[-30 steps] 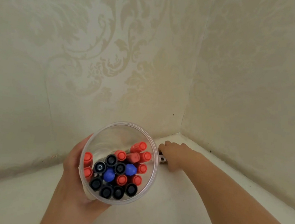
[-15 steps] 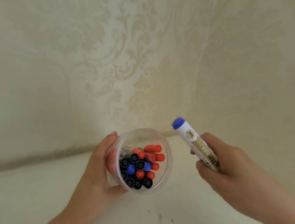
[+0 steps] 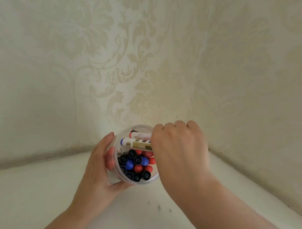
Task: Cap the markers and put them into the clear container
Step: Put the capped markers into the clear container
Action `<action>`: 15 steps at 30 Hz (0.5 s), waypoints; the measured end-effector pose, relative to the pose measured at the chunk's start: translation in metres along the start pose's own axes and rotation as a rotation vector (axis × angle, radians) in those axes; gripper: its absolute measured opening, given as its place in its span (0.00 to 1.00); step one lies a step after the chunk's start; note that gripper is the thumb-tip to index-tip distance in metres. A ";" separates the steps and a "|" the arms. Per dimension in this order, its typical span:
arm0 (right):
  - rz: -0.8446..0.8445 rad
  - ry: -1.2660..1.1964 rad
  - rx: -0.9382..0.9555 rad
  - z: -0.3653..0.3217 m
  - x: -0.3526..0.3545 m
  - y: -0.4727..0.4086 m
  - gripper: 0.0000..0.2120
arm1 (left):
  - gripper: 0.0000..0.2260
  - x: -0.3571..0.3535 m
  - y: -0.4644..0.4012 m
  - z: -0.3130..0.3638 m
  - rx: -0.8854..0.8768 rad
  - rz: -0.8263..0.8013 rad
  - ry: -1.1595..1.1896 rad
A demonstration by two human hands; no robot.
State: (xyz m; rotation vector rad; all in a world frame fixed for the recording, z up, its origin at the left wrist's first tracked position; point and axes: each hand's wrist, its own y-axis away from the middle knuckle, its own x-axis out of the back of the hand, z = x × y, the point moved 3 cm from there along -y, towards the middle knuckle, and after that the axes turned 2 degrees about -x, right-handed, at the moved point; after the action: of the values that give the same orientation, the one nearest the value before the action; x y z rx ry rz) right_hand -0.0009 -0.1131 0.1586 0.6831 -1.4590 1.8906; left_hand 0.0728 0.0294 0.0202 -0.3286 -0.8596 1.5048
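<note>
Meanwhile, the left hand [image 3: 101,167] grips the clear container [image 3: 118,180] to steady it as the right hand [image 3: 177,153], fingers curled, lowers a blue-capped marker [image 3: 135,144] in sideways.

No readable text
The blue-capped marker [image 3: 135,144] is showing a printed label, its print blurring beyond reading

cream damask scrollwork seen on wallpaper [image 3: 134,56]. desk [image 3: 23,203] plain off-white, marked by few dark specks [image 3: 158,207]. container [image 3: 114,180] clear. marker caps [image 3: 137,167] inside seen in red, black, blue. held marker [image 3: 136,144]: white barrel, blue cap, gold-and-black label.
</note>
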 end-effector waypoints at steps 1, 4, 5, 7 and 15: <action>0.041 0.027 0.005 0.000 -0.003 0.001 0.12 | 0.48 0.001 0.000 -0.001 0.007 0.012 0.000; 0.119 0.053 -0.034 0.002 0.001 0.003 0.16 | 0.48 0.002 0.003 0.002 0.019 0.029 -0.029; 0.111 0.053 -0.046 0.000 0.002 0.005 0.19 | 0.48 0.001 0.003 0.004 0.019 0.029 -0.032; 0.109 0.029 -0.024 -0.007 0.001 0.010 0.25 | 0.47 -0.001 0.003 0.006 0.038 0.020 -0.057; -0.120 -0.214 0.263 -0.009 -0.009 0.007 0.26 | 0.50 -0.002 -0.001 0.000 0.009 -0.024 -0.034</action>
State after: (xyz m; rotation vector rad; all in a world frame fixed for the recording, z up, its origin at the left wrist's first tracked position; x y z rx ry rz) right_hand -0.0004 -0.1071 0.1452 1.1014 -1.2726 1.9818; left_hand 0.0740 0.0272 0.0197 -0.2853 -0.8804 1.4955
